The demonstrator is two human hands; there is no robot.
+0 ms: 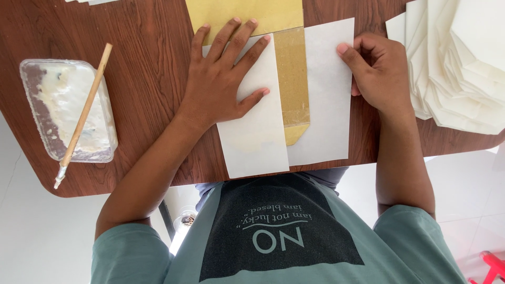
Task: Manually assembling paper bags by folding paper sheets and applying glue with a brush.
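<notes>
My left hand (223,79) lies flat, fingers spread, pressing the left flap (252,115) onto the gold sheet (292,79) in mid-table. My right hand (376,68), fingers curled, pinches the right flap's (326,94) edge. I judge this the folding step (paste tub (66,108) and brush (84,115) sit aside); next comes an even fold across.

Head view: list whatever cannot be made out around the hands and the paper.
- Brown envelope: top cut off by the frame edge, sides covered by white paper flaps.
- Right hand: fingertips curled under, grip unclear.
- Paper under the left hand: hidden by the palm.
- Folded paper stack: cut off at right.
</notes>
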